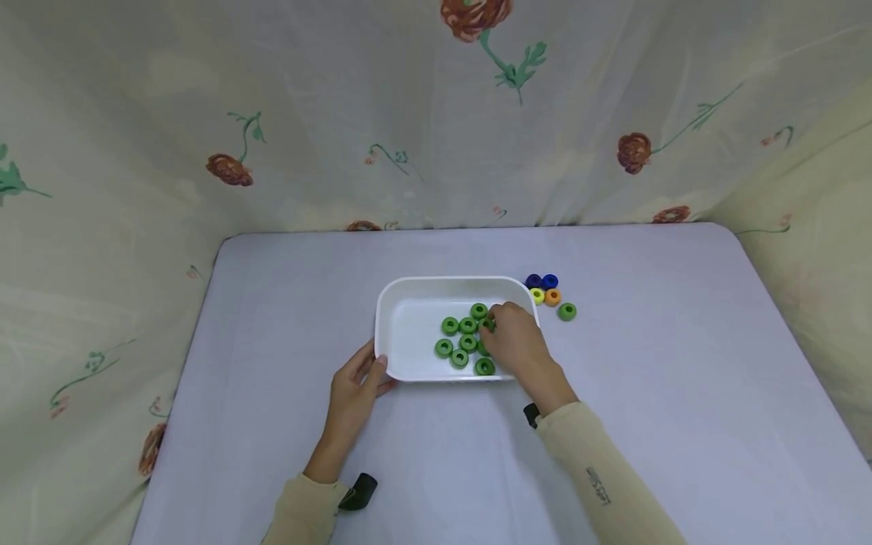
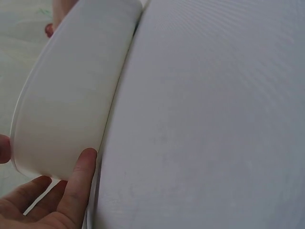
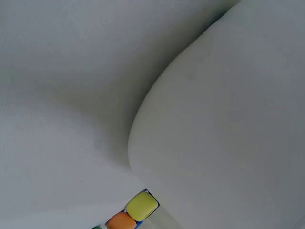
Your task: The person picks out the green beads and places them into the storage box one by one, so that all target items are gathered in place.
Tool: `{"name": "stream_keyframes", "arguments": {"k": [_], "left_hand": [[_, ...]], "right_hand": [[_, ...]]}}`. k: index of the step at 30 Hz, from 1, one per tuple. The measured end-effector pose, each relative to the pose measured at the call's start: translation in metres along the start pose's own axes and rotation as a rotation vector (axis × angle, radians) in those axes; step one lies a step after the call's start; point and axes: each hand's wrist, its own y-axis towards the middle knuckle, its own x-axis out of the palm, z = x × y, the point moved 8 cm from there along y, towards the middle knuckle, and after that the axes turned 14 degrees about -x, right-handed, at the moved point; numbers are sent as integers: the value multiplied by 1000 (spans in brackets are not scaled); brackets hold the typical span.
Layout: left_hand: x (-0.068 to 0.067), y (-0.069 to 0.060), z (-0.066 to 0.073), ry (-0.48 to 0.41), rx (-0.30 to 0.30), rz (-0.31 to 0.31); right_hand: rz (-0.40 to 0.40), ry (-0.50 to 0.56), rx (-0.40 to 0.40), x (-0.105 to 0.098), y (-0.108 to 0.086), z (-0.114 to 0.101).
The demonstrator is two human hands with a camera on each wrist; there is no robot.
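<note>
A white tray [image 1: 412, 333] stands on the table, with several green ring-shaped beads [image 1: 450, 326] lying in its middle and right part. My left hand [image 1: 352, 393] grips the tray's near left corner, the thumb at the rim. In the left wrist view the fingers [image 2: 78, 186] lie against the outer wall. Reaching over the right rim, my right hand [image 1: 518, 341] pinches a green bead [image 1: 486, 325] between thumb and index finger. The hand partly covers other green beads. The right wrist view shows the tray's outer wall [image 3: 214, 124], but not that hand.
Just outside the tray's right end sit a dark purple bead [image 1: 534, 281], a blue bead [image 1: 550, 281], a yellow bead [image 1: 537, 296] and an orange bead [image 1: 552, 297]. A single green bead [image 1: 567, 311] lies apart. Flowered cloth [image 1: 306, 151] hangs behind the table [image 1: 681, 341].
</note>
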Motion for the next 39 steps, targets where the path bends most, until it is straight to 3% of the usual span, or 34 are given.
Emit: {"name": "stream_keyframes", "arguments": {"k": [14,17,21,24,27,33,39], "left_hand": [[2,-1,1,-6,-10,-26],[2,-2,1,-9,-9,-25],[1,-1,1,-14,1,-22],[1,0,2,-20,12,-26],[1,0,2,-23,13,-25],[1,-1,0,-27,-4,-17],[1,0,0,-31,4,-10]], "right_hand": [[6,51,17,-3,-5,1],[61,66,4,-13,-9,-1],[221,101,8,-36,-17,4],[376,120,50,-55,-25,21],[477,148,123,-66,-32,46],[462,172,310,-57,-45,98],[454,168,335,-51,-49,114]]}}
